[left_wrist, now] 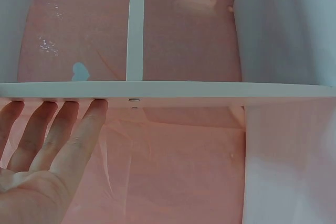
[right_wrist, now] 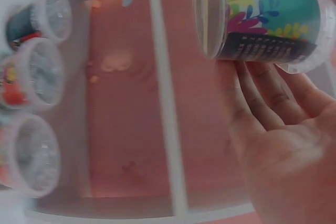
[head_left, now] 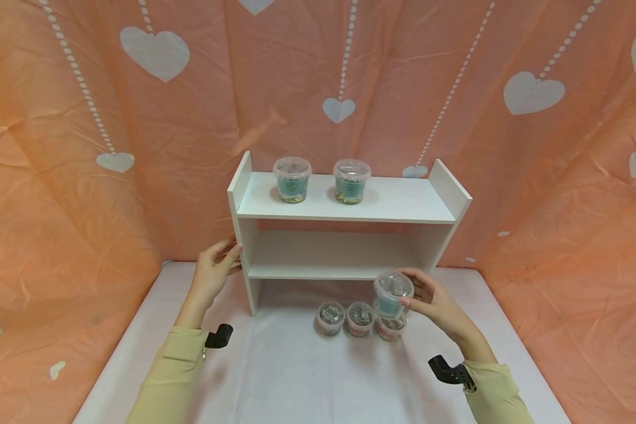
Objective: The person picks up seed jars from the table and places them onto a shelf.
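A lidded clear plastic tub (head_left: 393, 294) with a green label is gripped in my right hand (head_left: 433, 300), raised in front of the shelf's lower right. The right wrist view shows this tub (right_wrist: 268, 19) tipped sideways, its label printed with bright plants, and the fingers of the right hand (right_wrist: 289, 129) under it. My left hand (head_left: 212, 274) is at the left side panel of the white shelf (head_left: 331, 253). In the left wrist view, the nearly straight fingertips of the left hand (left_wrist: 47, 150) touch the panel (left_wrist: 210, 88).
Two green-labelled tubs, a left one (head_left: 292, 181) and a right one (head_left: 351, 182), stand on the top board. Three lidded tubs (head_left: 330, 318) form a row on the white table (head_left: 297, 377) before the shelf. An orange curtain with hearts (head_left: 191, 147) hangs behind.
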The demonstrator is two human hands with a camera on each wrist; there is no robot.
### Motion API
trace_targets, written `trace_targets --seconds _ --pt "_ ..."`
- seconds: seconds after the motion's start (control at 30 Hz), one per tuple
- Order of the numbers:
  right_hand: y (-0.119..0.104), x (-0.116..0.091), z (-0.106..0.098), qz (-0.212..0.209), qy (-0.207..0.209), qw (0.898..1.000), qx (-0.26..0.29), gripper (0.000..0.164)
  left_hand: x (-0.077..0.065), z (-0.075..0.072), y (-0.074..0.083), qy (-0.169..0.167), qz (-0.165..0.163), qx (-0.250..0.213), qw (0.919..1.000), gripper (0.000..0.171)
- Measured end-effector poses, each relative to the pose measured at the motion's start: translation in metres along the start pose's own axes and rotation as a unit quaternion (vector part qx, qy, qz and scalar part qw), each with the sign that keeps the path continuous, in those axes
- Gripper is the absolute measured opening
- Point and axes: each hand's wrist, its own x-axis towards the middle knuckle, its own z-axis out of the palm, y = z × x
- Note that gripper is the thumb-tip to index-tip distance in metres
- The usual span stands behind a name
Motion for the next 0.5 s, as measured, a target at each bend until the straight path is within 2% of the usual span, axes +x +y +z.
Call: trace_targets --seconds 0.3,0.5 --pt "-0.032 0.016 -0.016 -0.051 0.004 0.999 -0.003 0.045 0.002 0.001 -0.002 0.003 -0.003 0.004 1.0 0.054" --pt "-0.058 0.026 -0.025 -0.064 0.002 0.998 -0.008 0.046 0.003 0.001 -0.003 0.006 -0.007 0.007 0.9999 0.055"
